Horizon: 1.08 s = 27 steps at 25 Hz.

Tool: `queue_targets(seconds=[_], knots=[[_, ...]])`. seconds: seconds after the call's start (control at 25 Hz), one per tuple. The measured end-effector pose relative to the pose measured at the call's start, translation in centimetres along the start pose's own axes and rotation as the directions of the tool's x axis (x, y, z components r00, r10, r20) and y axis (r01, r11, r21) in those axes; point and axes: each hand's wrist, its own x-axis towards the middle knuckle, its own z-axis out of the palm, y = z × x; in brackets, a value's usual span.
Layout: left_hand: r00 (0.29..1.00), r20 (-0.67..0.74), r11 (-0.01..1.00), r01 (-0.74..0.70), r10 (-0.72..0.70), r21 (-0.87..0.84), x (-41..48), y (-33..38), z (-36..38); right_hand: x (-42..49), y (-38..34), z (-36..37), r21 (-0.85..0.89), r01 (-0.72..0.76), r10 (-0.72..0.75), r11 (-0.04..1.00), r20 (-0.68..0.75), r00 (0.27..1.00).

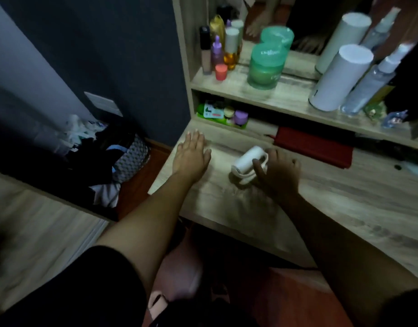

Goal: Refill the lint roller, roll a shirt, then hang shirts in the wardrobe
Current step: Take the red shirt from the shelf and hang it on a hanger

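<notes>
A white lint roller (pixel 247 160) lies on the wooden dresser top (pixel 345 197), its roll pointing up and to the right. My right hand (pixel 277 171) rests over its handle end, thumb touching the roll, fingers curled around it. My left hand (pixel 192 154) lies flat and spread on the dresser's left corner, holding nothing. No shirt shows on the dresser.
A shelf (pixel 250 90) above holds cosmetic bottles, a green jar (pixel 266 64), a white cylinder (pixel 337 79) and a spray bottle (pixel 371 83). A red flat case (pixel 314 146) lies behind the roller. A basket of clothes (pixel 123 154) stands on the floor at left.
</notes>
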Motion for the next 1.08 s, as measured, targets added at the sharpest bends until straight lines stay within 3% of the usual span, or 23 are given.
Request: queue_targets(seconds=[0.24, 0.36, 0.56, 0.76, 0.88, 0.96, 1.08], knots=[[0.941, -0.335, 0.997, 0.058, -0.039, 0.047, -3.0, -6.0, -17.3, 8.4, -13.8, -13.0, 0.173, 0.353, -0.305, 0.919, -0.252, 0.918], [0.861, -0.506, 0.985, 0.131, -0.059, 0.108, -6.3, -10.1, -26.6, 10.9, -22.0, -19.3, 0.196, 0.519, -0.420, 0.832, -0.389, 0.820], [0.649, -0.748, 0.921, 0.363, -0.140, 0.142, -16.7, -18.6, -41.0, 10.5, -38.9, -29.5, 0.198, 0.765, -0.565, 0.613, -0.566, 0.600], [0.517, -0.856, 0.791, 0.535, -0.027, 0.297, -28.0, -27.2, -49.7, 5.2, -54.1, -35.2, 0.104, 0.918, -0.655, 0.382, -0.670, 0.349], [0.500, -0.864, 0.664, 0.627, 0.059, 0.408, -34.3, -33.2, -54.4, 2.3, -63.4, -37.5, 0.056, 0.960, -0.647, 0.276, -0.727, 0.228], [0.490, -0.867, 0.592, 0.672, 0.095, 0.445, -37.7, -37.0, -57.2, 0.9, -69.2, -39.0, -0.007, 0.971, -0.582, 0.241, -0.801, 0.139], [0.481, -0.871, 0.547, 0.704, 0.102, 0.453, -41.2, -42.4, -61.3, -0.5, -76.9, -40.8, -0.048, 0.972, -0.534, 0.232, -0.841, 0.085]])
